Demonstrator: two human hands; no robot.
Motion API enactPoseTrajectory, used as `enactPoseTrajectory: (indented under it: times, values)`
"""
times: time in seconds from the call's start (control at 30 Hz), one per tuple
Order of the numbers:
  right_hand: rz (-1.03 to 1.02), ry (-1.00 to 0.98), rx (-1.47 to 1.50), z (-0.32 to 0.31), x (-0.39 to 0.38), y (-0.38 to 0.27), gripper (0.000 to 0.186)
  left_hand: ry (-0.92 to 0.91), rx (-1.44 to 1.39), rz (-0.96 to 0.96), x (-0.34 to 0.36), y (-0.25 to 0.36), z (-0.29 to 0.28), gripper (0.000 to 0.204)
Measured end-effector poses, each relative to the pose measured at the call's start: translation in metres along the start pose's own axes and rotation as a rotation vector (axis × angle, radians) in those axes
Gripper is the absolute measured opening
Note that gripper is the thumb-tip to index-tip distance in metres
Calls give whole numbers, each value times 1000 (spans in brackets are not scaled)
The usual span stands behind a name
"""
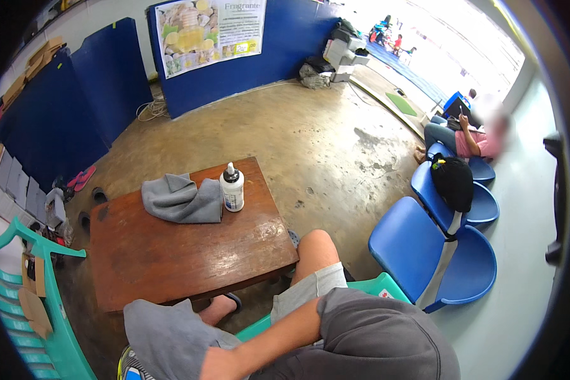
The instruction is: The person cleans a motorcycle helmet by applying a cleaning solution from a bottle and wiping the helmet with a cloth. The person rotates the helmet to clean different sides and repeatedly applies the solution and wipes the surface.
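Neither of my hands shows in the head view. A bare arm [266, 339] runs from a dark grey sleeve [373, 335] down to the lower edge, and its hand is hidden. In front of my knees stands a low brown wooden table [171, 253]. A crumpled grey cloth [180, 199] lies at its far side. A white plastic bottle [232, 188] with a nozzle cap stands upright just right of the cloth, touching it. My bare knee [316, 250] and light grey shorts [307, 288] are by the table's right corner.
I sit on a green plastic chair [380, 286]; another green chair [19, 316] stands at left. A row of blue seats [424, 253] runs along the right, with a black bag [453, 180] on one and a seated person [468, 139] further back. Blue panels [107, 76] line the far wall.
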State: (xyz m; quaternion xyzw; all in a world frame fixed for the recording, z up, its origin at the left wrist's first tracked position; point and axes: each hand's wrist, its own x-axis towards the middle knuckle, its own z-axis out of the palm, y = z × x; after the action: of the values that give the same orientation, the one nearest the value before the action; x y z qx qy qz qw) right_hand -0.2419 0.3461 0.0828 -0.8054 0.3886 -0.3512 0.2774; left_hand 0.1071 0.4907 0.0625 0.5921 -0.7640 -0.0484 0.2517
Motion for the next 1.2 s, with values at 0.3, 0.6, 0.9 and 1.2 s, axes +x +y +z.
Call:
enactPoseTrajectory:
  times: [0.3,0.6,0.9,1.2]
  values:
    - [82,-205,47,12,49,-3,63,-6,17,12,23,15,4,131]
    - [-133,-42,36,41,135,22,44,17,-26,82,67,79,31,116]
    - [-515,518,-8,23,-24,-11,49,-1481,458,534,176,115,594,58]
    - [-79,-132,42,-3,112,13,45,-626,-162,200,142,137,209,88]
